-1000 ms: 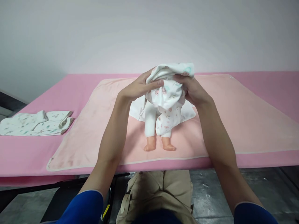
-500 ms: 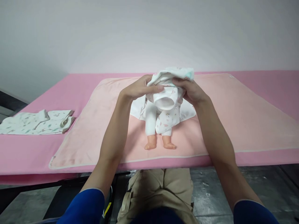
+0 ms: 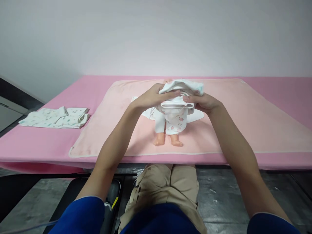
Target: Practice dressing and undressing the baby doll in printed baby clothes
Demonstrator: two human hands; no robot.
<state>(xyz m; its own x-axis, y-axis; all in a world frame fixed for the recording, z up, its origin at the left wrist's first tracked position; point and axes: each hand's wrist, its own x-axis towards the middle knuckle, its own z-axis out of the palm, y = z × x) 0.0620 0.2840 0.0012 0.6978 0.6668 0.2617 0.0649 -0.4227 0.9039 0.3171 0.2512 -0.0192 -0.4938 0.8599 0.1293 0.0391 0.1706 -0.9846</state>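
Both hands are closed on cloth: the left hand (image 3: pixel 153 96) and the right hand (image 3: pixel 206 101) have a bunched white printed baby garment (image 3: pixel 182 85) pinched between them, thumbs on the near side and nearly meeting, most of the fingers lost to me in the folds. Just below the thumbs I've got a flattened opening facing the head camera; neck, cuff or leg, I can't tell. And it's all right over the doll (image 3: pixel 160 125), lying with its feet toward the near edge, so the torso and arms are blocked from my seat. I get two bare feet, one plain white leg, and printed cloth (image 3: pixel 177 125) draped over the other; whether that joins the bunch above, I can't make out. Only a sliver of head shows past the garment. White fabric (image 3: pixel 196 115) spreads from under the doll on both sides. Beneath everything, a peach blanket (image 3: pixel 255 123), its right side cut off by my frame, lies on the pink-covered table (image 3: pixel 26 143). Over to the left, just beside the blanket, a folded green-printed garment (image 3: pixel 52 117). Nearest me, blue sleeves (image 3: pixel 80 214) and khaki trousers (image 3: pixel 168 187), both cropped at the bottom.
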